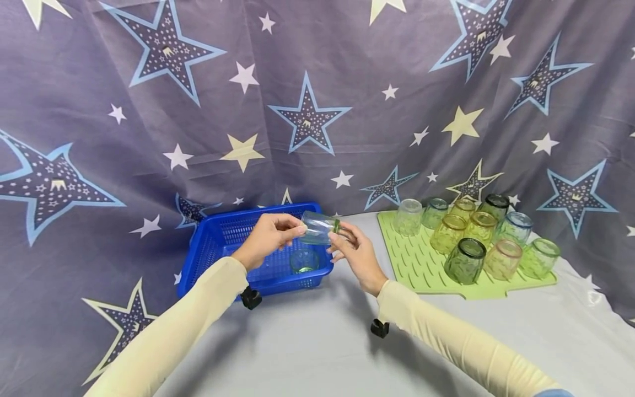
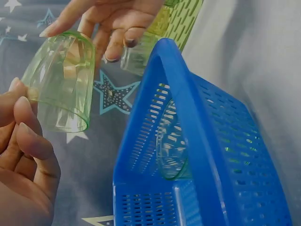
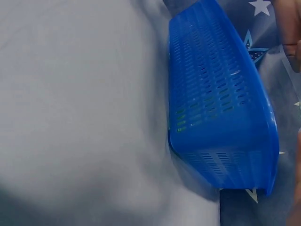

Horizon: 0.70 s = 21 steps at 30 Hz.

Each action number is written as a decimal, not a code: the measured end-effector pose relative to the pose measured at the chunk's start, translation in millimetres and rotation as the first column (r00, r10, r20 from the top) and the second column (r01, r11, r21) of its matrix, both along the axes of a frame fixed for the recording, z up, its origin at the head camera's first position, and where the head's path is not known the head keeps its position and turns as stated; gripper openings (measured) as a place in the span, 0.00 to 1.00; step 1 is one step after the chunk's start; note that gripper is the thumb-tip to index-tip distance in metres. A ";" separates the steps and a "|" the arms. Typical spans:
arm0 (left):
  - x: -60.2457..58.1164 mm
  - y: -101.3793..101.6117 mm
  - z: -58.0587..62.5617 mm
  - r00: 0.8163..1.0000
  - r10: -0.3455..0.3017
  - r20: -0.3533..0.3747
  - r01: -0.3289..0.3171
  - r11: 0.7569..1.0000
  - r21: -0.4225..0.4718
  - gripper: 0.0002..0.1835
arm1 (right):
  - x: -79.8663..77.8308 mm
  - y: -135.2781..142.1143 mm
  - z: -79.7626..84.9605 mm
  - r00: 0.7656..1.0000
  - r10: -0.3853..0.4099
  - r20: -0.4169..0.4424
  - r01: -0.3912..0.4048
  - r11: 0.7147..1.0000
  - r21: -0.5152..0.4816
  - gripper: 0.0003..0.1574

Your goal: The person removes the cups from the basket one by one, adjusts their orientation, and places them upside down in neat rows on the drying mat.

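A clear, green-tinted drinking glass is held tilted on its side above the basket's right part. My left hand pinches its rim between thumb and fingers. From the other end, my right hand grips the glass near its thick base; in the left wrist view its thumb lies at the base edge. Below both hands, the blue plastic basket contains another clear glass, also seen through the basket's opening in the left wrist view. In the right wrist view the held glass is nearly all out of frame.
On the right, a light green draining mat bears several upside-down glasses in green, amber, pink, blue and clear tints, among them a dark green glass. A star-patterned curtain hangs behind the white-covered table.
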State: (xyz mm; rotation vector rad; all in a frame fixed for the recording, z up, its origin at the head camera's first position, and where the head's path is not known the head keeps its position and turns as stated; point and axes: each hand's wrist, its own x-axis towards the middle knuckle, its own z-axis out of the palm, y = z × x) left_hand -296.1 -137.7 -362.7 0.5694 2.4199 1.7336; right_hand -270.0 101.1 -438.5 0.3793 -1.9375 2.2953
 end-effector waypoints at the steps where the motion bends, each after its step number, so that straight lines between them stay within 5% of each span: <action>1: 0.5 0.2 -0.9 1.000 0.001 0.002 -0.001 1.000 -0.005 0.12 | 0.1 0.1 0.5 1.000 -0.011 -0.001 0.011 1.000 -0.001 0.34; 7: 5.5 6.8 -8.3 0.994 -0.051 -0.094 0.033 0.983 -0.181 0.14 | -1.4 6.1 2.8 0.994 -0.106 -0.025 0.106 0.994 0.020 0.34; 11: 13.4 18.9 -17.2 0.962 -0.132 -0.240 0.024 0.914 -0.404 0.18 | -5.6 15.5 5.4 0.983 -0.178 -0.043 0.181 0.981 0.075 0.35; 15: 22.4 32.7 -27.7 0.884 -0.276 -0.377 -0.018 0.786 -0.618 0.22 | -9.1 25.4 6.3 0.969 -0.238 -0.069 0.246 0.958 0.147 0.35; 18: 27.9 41.6 -34.7 0.792 -0.406 -0.455 -0.069 0.682 -0.728 0.20 | -10.5 31.7 5.5 0.962 -0.258 -0.085 0.270 0.945 0.184 0.33; 21: 32.5 48.4 -39.2 0.712 -0.484 -0.509 -0.126 0.625 -0.771 0.15 | -10.5 36.9 4.5 0.961 -0.262 -0.083 0.274 0.936 0.221 0.33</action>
